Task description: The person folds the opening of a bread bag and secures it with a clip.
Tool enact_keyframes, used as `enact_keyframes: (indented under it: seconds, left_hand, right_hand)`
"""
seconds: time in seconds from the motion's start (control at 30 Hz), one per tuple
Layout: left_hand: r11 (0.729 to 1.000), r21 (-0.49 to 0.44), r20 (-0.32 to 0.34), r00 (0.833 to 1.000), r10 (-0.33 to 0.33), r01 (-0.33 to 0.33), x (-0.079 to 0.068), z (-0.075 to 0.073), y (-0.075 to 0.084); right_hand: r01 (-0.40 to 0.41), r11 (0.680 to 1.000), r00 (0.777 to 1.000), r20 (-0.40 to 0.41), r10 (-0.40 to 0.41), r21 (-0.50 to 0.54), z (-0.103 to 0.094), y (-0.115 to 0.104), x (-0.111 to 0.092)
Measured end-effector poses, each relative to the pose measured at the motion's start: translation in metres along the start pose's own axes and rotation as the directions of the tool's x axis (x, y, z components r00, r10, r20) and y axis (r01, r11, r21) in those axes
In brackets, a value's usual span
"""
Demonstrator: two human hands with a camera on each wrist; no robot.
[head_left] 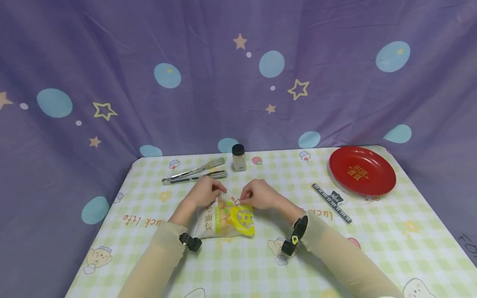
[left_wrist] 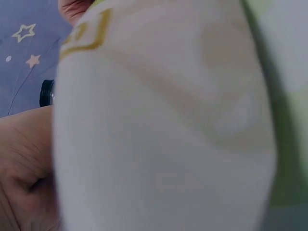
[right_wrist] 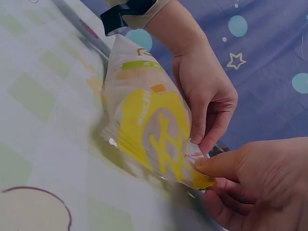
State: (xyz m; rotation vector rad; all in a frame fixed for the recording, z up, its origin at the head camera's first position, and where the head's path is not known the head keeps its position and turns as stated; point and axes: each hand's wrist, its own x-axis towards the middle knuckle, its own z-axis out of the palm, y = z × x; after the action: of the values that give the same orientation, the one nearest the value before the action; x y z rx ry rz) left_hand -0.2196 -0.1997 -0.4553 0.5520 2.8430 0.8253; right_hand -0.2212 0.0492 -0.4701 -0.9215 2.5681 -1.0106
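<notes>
A white and yellow plastic food bag [head_left: 227, 219] with a clear window is held between both hands above the checked cloth. The left hand [head_left: 202, 192] pinches its upper edge on the left side. Close by, the right hand [head_left: 262, 193] pinches the same edge toward the right corner. In the right wrist view the thumbs and fingers of the right hand [right_wrist: 260, 180] and left hand [right_wrist: 206, 91] nearly meet at that edge of the bag [right_wrist: 149, 115]. Pale pieces show through the window. The bag's white back [left_wrist: 163, 120] fills most of the left wrist view, partly hiding the left hand [left_wrist: 26, 168].
Metal tongs [head_left: 195, 173] lie behind the left hand, beside a black-capped jar [head_left: 239, 158]. To the right are a piano-patterned ruler or clip [head_left: 331, 203] and a red plate [head_left: 361, 170]. A purple curtain [head_left: 208, 74] hangs behind the table.
</notes>
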Motion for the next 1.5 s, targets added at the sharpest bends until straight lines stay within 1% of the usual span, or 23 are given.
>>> enact_keyframes:
  seconds: [0.07,0.17,0.23,0.3,0.47,0.63,0.77,0.87,0.93,1.03,1.2,1.3,1.37,1.5]
  left_hand:
    - [1.0,0.024,-0.047,0.999,0.004,-0.003,0.0,0.002,0.0]
    - [0.999,0.019,-0.116,0.993,-0.028,0.03,-0.002,0.004,0.001]
    - [0.999,0.013,-0.144,0.989,-0.045,0.047,-0.003,0.005,0.0]
    - [0.999,0.007,-0.157,0.986,-0.05,0.052,-0.003,0.005,0.0]
    - [0.999,0.035,-0.153,0.988,-0.034,0.04,-0.002,0.005,0.0]
    - [0.998,0.038,-0.123,0.992,-0.039,0.044,-0.002,0.006,0.004]
    - [1.0,-0.009,-0.092,0.996,0.001,-0.002,-0.003,0.012,0.011]
    - [0.999,-0.033,-0.084,0.996,0.033,-0.035,-0.004,0.018,0.016]
    - [0.998,-0.027,-0.092,0.995,0.049,-0.051,-0.004,0.021,0.017]
    - [0.999,-0.01,-0.111,0.992,0.052,-0.053,-0.005,0.024,0.019]
    - [0.998,0.025,-0.124,0.991,0.052,-0.049,-0.005,0.026,0.022]
    - [0.999,0.03,-0.121,0.992,0.038,-0.034,-0.005,0.027,0.023]
    - [0.999,0.031,-0.123,0.992,0.027,-0.024,-0.005,0.028,0.024]
    - [0.999,0.036,-0.126,0.992,0.011,-0.007,-0.005,0.029,0.023]
  right_hand:
    - [0.008,1.0,1.0,0.002,-0.008,0.008,-0.001,0.0,-0.001]
    - [0.005,1.0,1.0,0.007,-0.005,0.02,-0.003,0.0,-0.003]
    - [0.003,1.0,1.0,0.003,-0.003,0.018,-0.002,0.001,-0.004]
    - [-0.005,1.0,1.0,-0.007,0.005,0.018,-0.002,0.002,-0.003]
    - [-0.008,1.0,0.999,-0.036,0.008,0.024,0.0,0.002,-0.003]
    - [-0.006,1.0,0.999,-0.052,0.007,0.024,0.001,0.003,-0.003]
    - [-0.003,1.0,0.997,-0.071,0.006,0.029,0.001,0.006,-0.005]
    - [-0.009,0.999,0.996,-0.085,0.012,0.04,0.0,0.006,-0.006]
    - [-0.021,0.998,0.996,-0.088,0.026,0.052,0.001,0.005,-0.006]
    - [-0.036,0.997,0.995,-0.091,0.042,0.073,0.002,0.005,-0.006]
    - [-0.029,0.997,0.995,-0.089,0.035,0.065,0.001,0.006,-0.009]
    - [-0.019,0.999,0.995,-0.094,0.022,0.033,-0.005,0.005,-0.012]
    - [-0.001,1.0,0.994,-0.112,0.001,0.0,-0.012,0.005,-0.015]
    - [0.026,0.997,0.984,-0.174,-0.039,-0.078,-0.037,0.007,-0.026]
